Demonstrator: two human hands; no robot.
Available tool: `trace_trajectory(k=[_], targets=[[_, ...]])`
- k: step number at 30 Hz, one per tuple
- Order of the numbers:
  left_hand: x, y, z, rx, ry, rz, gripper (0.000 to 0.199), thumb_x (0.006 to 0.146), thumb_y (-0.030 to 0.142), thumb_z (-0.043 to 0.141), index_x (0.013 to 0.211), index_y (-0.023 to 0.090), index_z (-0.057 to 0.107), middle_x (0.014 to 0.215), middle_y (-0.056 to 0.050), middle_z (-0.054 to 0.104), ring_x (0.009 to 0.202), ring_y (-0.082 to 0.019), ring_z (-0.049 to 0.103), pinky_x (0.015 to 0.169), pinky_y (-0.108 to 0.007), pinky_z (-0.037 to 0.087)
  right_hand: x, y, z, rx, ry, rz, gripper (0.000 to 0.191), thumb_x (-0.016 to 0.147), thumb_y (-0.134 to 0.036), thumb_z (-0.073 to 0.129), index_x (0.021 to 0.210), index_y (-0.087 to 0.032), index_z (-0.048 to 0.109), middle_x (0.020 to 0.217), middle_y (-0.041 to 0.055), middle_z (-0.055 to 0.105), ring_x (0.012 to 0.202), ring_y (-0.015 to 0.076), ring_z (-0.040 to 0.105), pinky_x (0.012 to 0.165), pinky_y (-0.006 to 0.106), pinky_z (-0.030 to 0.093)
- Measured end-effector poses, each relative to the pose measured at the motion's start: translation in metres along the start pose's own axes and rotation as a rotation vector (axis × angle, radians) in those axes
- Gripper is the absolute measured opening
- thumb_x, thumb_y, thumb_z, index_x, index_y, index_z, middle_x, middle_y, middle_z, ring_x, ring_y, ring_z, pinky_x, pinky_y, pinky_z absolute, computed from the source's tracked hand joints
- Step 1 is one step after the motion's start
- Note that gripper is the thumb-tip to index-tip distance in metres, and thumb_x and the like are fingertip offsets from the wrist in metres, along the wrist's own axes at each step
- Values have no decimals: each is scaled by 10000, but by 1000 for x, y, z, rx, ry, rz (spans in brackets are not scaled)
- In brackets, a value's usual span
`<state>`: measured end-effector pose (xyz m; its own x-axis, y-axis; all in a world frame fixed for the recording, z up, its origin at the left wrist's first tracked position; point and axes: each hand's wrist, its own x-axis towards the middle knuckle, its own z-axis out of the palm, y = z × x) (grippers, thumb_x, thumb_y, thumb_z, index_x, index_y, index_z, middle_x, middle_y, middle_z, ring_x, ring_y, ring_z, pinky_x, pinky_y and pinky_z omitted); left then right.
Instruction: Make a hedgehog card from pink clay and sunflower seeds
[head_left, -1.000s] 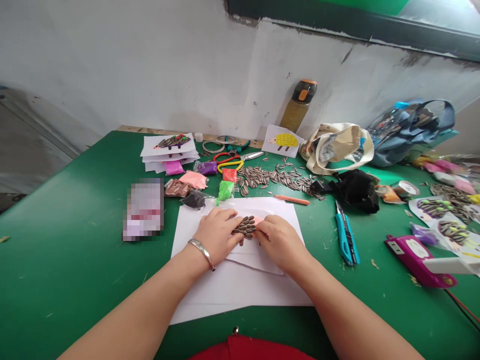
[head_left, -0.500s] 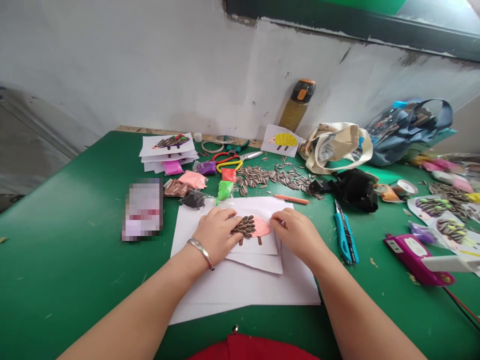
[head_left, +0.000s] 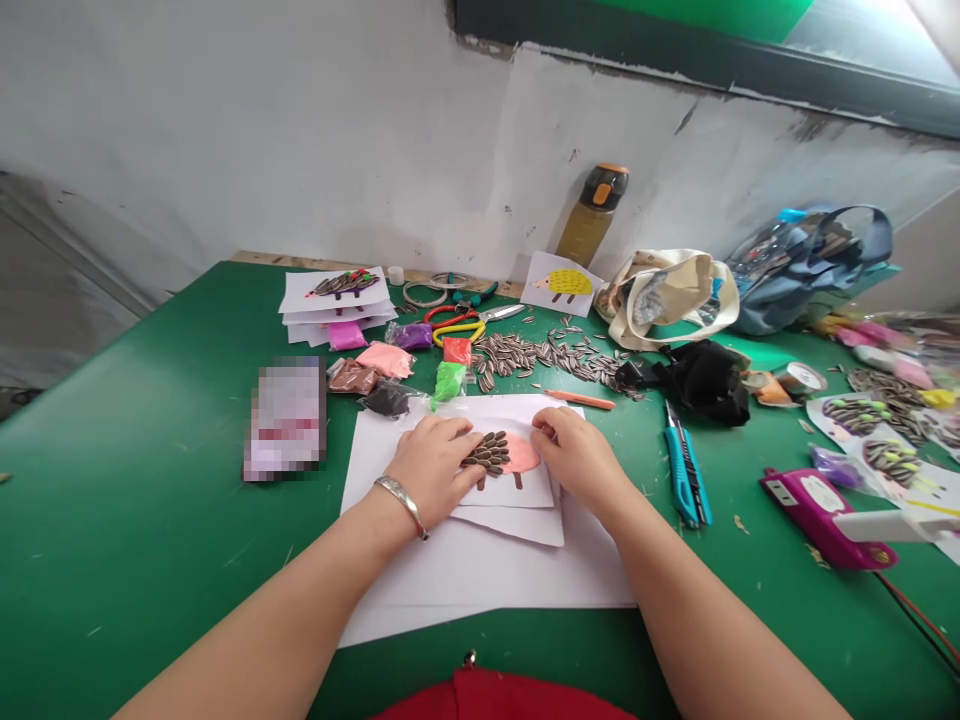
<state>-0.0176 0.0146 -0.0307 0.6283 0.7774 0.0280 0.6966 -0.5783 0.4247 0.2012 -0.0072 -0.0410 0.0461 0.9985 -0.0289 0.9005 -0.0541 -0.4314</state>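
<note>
On white paper point(head_left: 480, 570) on the green counter point(head_left: 150, 520), the left hand point(head_left: 433, 465) lies open, touching sunflower seeds point(head_left: 487, 452) set on pink clay point(head_left: 520, 453). The right hand point(head_left: 574, 460) sits half-curled just beside the clay; whether it grips the paper is unclear. Loose seeds point(head_left: 540, 358) lie beyond.

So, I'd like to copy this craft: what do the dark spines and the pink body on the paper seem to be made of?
The dark spines look like real sunflower seeds: glossy, striped hulls, matching the loose pile behind. The pink body looks like soft modelling clay, matte and smooth, probably from the pink packet, though the look alone cannot confirm that.
</note>
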Motion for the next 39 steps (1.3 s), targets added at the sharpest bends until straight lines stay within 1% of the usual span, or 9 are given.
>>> trace_trajectory(k=[3,9,11,15,19,24,28,31,39], targets=[[0,1,-1,-8,-9,-10,259,847,331,536,1068,247,641,1131,-44,593,989,-233,500,879,-383,389,3,-2,-1,-10,-2,-28,137,835,-178,439,760,-210,549,801,7,585,717,135,514,599,242,301],[1,-1,-8,-41,-17,1,215,847,340,527,981,228,652,1032,-51,601,928,-222,513,837,-359,402,11,-3,0,5,25,-57,170,825,-164,416,723,-202,546,754,7,579,673,133,503,562,240,288],[1,-2,-10,-50,-26,7,196,849,330,529,956,226,656,1023,-49,598,927,-218,516,846,-358,400,14,-2,-2,4,15,-70,166,816,-159,427,755,-199,576,758,12,592,681,138,513,566,241,296],[1,-1,-13,-56,-49,14,170,842,309,548,943,232,661,1009,-44,596,929,-217,520,861,-359,398,26,-4,-12,-40,65,-79,236,787,-161,486,965,-203,636,882,37,622,731,151,541,621,250,332],[1,0,-15,-42,-69,5,174,845,314,551,942,222,663,1001,-50,597,922,-223,524,846,-363,406,49,-19,-17,-101,57,-210,271,818,-125,442,927,-210,676,899,49,634,834,175,558,684,261,359],[1,-1,-13,-33,-65,23,187,843,305,556,965,215,666,1031,-61,596,911,-223,527,849,-370,411,74,-40,-5,-226,18,-333,361,822,-66,416,1023,-229,666,908,55,641,854,186,558,675,262,358],[0,-2,-13,-37,-62,15,175,834,294,569,947,219,679,1022,-62,595,925,-227,524,862,-373,410,82,-49,3,-264,-1,-336,289,826,-79,430,922,-203,673,869,67,632,842,190,555,680,265,356],[1,-1,-13,-43,-53,20,173,834,304,570,934,223,685,998,-59,594,920,-228,521,855,-371,411,84,-50,8,-288,-7,-318,265,807,-69,433,867,-177,668,862,87,621,809,196,550,659,275,347],[0,-2,-11,-29,-51,9,203,833,323,575,973,217,676,1017,-63,588,931,-231,518,865,-378,415,87,-41,16,-296,-1,-308,300,822,-85,415,957,-186,664,919,85,632,892,203,549,736,272,364]])
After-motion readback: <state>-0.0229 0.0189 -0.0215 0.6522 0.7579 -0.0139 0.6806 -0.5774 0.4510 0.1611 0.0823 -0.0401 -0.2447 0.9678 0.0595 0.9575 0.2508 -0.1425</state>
